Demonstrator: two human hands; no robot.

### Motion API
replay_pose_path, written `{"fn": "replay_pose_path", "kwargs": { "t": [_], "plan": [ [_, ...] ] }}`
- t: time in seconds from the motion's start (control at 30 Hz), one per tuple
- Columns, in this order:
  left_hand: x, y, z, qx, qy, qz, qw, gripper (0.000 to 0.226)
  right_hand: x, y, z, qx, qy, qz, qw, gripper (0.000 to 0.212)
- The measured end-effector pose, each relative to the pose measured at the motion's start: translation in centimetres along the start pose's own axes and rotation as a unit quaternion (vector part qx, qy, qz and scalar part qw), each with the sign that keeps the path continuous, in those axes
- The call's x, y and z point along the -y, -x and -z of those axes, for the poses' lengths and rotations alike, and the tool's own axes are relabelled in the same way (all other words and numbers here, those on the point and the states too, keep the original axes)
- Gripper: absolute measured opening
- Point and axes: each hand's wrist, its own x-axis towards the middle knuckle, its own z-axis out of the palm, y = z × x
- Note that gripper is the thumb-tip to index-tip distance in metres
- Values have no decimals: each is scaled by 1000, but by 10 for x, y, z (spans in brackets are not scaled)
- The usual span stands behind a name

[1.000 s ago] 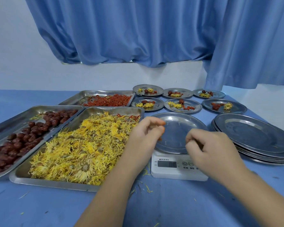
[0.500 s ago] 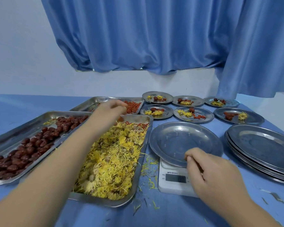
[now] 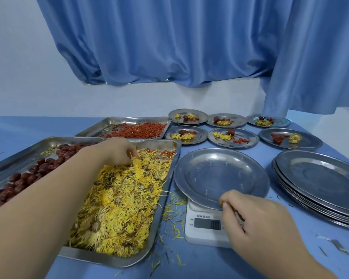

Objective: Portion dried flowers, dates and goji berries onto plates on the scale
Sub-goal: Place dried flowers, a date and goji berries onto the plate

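From here I see my left hand [image 3: 117,152] in the flower tray [image 3: 101,258] just left of the scale [image 3: 206,224], fingertips pressed together in a pinch on a tuft of dried flowers [image 3: 121,198] at its far end. My right hand [image 3: 256,220] sits at the scale's front, thumb and curled fingers pinching the near rim of the plate [image 3: 220,176] resting on it. Dates [image 3: 28,176] lie farther left of the scale, goji berries [image 3: 137,131] behind and left, six portioned plates [image 3: 233,137] behind, a plate stack [image 3: 320,182] to its right, all on the desk [image 3: 189,264].
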Motion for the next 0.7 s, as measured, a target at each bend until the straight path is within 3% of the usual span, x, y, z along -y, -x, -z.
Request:
{"fn": "replay_pose_path", "kwargs": {
  "t": [0.2, 0.37, 0.53, 0.7],
  "plan": [
    [11, 11, 17, -79, 86, 11, 993, 16, 1, 2, 1, 19, -5, -6, 1000, 24],
    [11, 25, 32, -114, 246, 32, 962, 25, 3, 1, 5, 23, -9, -2, 1000, 24],
    [-2, 38, 30, -48, 474, 60, 877, 13, 3, 3, 8, 19, -27, -4, 999, 24],
    [-13, 40, 24, 5, 548, 43, 835, 17, 3, 3, 13, 19, -34, -13, 999, 23]
  ]
}}
